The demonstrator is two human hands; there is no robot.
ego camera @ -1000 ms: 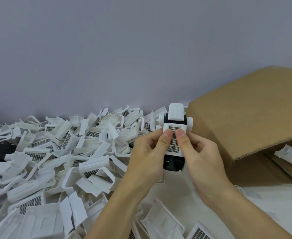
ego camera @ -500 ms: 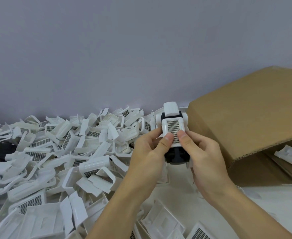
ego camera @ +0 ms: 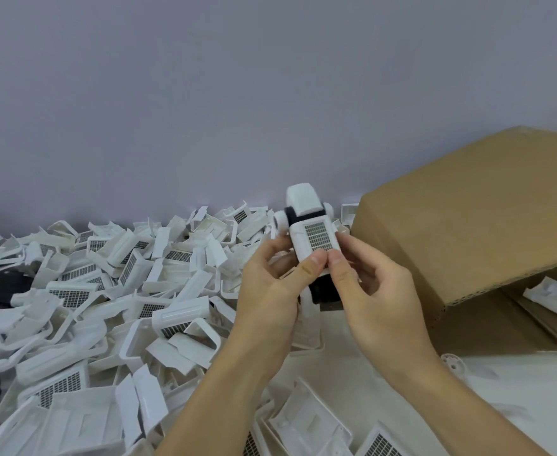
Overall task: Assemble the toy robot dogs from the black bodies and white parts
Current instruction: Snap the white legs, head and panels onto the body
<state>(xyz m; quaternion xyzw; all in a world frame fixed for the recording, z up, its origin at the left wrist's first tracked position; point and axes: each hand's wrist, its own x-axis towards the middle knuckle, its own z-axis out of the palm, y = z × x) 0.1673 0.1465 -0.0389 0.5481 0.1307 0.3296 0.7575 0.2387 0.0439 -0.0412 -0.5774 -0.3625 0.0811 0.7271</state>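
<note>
A plain grey-lilac wall fills the upper half of the frame. Below it, across the left and centre, spreads a deep heap of loose white moulded plastic parts, many with a dark grid panel; they lie within easy reach, likely as stock for the assembly. A few black bodies show through the heap at the far left edge. At the right sits a brown corrugated cardboard box tipped on its side, its opening at the lower right showing more white pieces inside; it looks to be either the supply or the place for finished dogs, but I cannot tell which.

In the centre, raised above the heap, is the task's thing: a toy robot dog with a black body and white shell, its white head pointing up toward the wall. The left hand curls around its left side, and the right hand wraps the right side. Both thumbs meet side by side on the lower end of the white grid-panelled back cover, pressing it onto the body. Judging by this, the cover is being snapped home, with the fingers behind acting as a brace against the thumbs' push.
</note>
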